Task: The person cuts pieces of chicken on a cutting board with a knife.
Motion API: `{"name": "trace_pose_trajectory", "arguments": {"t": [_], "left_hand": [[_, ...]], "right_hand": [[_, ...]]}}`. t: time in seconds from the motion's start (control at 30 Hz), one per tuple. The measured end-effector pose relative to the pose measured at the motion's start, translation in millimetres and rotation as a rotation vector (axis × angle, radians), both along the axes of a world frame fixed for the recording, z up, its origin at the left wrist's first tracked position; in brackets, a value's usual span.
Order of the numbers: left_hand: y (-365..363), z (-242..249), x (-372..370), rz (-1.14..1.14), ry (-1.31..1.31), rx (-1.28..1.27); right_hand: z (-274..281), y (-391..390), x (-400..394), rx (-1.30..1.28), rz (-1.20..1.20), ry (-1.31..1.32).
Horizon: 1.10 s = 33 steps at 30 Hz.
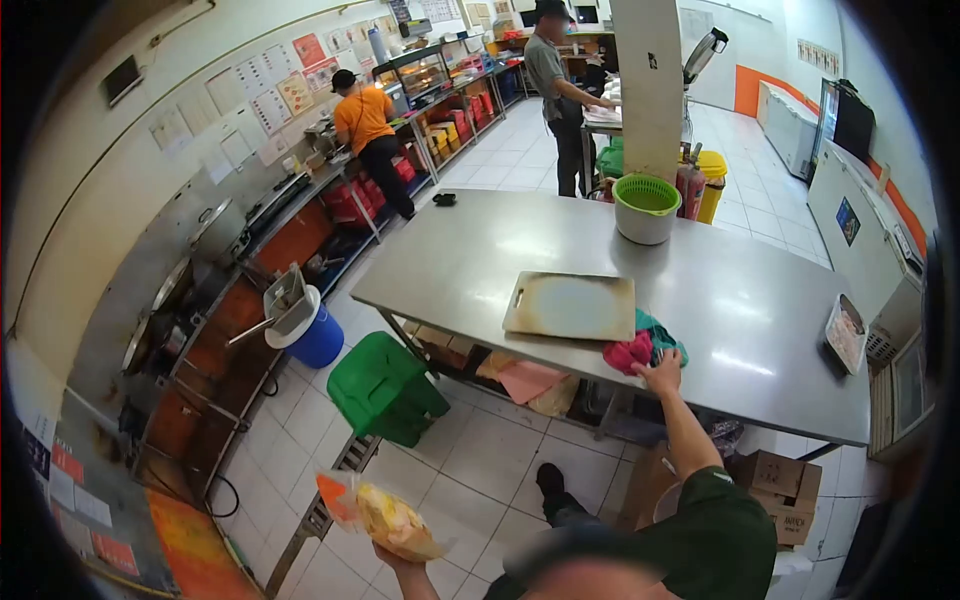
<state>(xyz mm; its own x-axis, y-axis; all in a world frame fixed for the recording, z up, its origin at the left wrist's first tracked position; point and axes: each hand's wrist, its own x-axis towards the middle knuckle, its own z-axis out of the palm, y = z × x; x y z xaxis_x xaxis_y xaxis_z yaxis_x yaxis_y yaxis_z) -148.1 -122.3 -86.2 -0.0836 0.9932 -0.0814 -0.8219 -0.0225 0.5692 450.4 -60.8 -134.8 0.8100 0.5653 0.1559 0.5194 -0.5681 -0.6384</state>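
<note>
Head camera: up high on the person's head, above the green sleeve point(725, 525).
Way it faces: forward and down, over the steel table point(450, 245) and on to the back of the room.
Hands: the left hand point(392, 558) and right hand point(661, 376) are close, with the arms coming up from the bottom.
Shoe: the black shoe point(549, 480) is seen from above, low in the view.
Pillar: the pillar point(645, 90) stands farther off, past the table.
Wall: the left wall point(90, 200) leans and bends.
Edges: round and dark, in a very wide view.
</note>
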Motion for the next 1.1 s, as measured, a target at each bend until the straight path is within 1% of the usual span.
{"name": "trace_pose_trajectory", "arguments": {"t": [0.03,0.07,0.13,0.2,0.27,0.3,0.33,0.37,0.4,0.43,0.47,0.53,0.6,0.63,0.67,0.73,0.8,0.83,0.87,0.9,0.93,1.0,1.03,1.07,1.1], "left_hand": [[29,4,4,-0.153,-0.073,0.072],[51,3,11,-0.157,-0.060,0.064],[113,-10,40,-0.291,-0.052,0.241],[161,-38,62,0.072,0.619,0.061],[194,-41,76,-0.159,0.013,0.126],[206,-30,91,-0.099,-0.032,-0.012],[223,-18,100,-0.092,-0.044,-0.038],[238,-6,106,-0.166,-0.054,-0.031],[249,-1,106,-0.241,-0.060,-0.034],[264,-7,101,-0.261,0.019,-0.030],[279,-8,97,-0.268,0.021,-0.069],[315,-12,98,-0.357,-0.005,-0.009],[365,-28,91,-0.403,-0.037,-0.022],[388,-32,89,-0.425,-0.076,-0.012],[410,-29,87,-0.450,-0.076,-0.034],[455,-26,88,-0.502,0.005,-0.048],[498,-33,88,-0.566,-0.043,-0.083],[519,-30,92,-0.574,-0.016,-0.083],[539,-28,93,-0.583,0.020,-0.087],[560,-29,98,-0.610,-0.046,-0.058],[580,-37,98,-0.624,-0.042,-0.084],[621,-58,94,-0.840,-0.054,-0.044],[635,-49,102,-0.843,-0.049,-0.046],[644,-32,112,-0.785,0.038,-0.096],[653,-16,124,-0.719,0.120,-0.141]], "right_hand": [[4,3,-4,-0.055,-0.033,0.013],[1,10,-9,-0.108,-0.064,0.033],[-27,26,10,-0.067,-0.095,-0.031],[-45,35,32,-0.137,-0.226,0.069],[-50,47,42,0.122,-0.436,-0.015],[-51,47,43,0.089,-0.429,-0.020],[-54,50,46,0.347,-0.481,0.021],[-50,57,52,0.603,-0.522,0.059],[-38,60,51,0.563,-0.513,0.043],[-26,56,45,0.570,-0.560,-0.040],[-7,55,37,0.583,-0.612,-0.121],[23,45,50,0.622,-0.605,-0.272],[92,74,28,0.732,-0.432,-0.052],[111,90,22,0.746,-0.346,0.007],[123,104,14,0.755,-0.262,0.069],[117,145,3,0.750,-0.226,0.029],[143,213,-39,0.793,-0.210,0.197],[136,249,-53,0.902,-0.097,0.285],[160,276,-78,0.672,0.036,0.465],[172,307,-96,0.494,0.007,0.512],[177,330,-112,0.299,-0.024,0.571],[155,357,-132,0.447,-0.018,0.592],[146,359,-136,0.398,-0.033,0.629],[136,356,-140,0.401,-0.027,0.634],[124,349,-144,0.363,-0.066,0.707]]}}
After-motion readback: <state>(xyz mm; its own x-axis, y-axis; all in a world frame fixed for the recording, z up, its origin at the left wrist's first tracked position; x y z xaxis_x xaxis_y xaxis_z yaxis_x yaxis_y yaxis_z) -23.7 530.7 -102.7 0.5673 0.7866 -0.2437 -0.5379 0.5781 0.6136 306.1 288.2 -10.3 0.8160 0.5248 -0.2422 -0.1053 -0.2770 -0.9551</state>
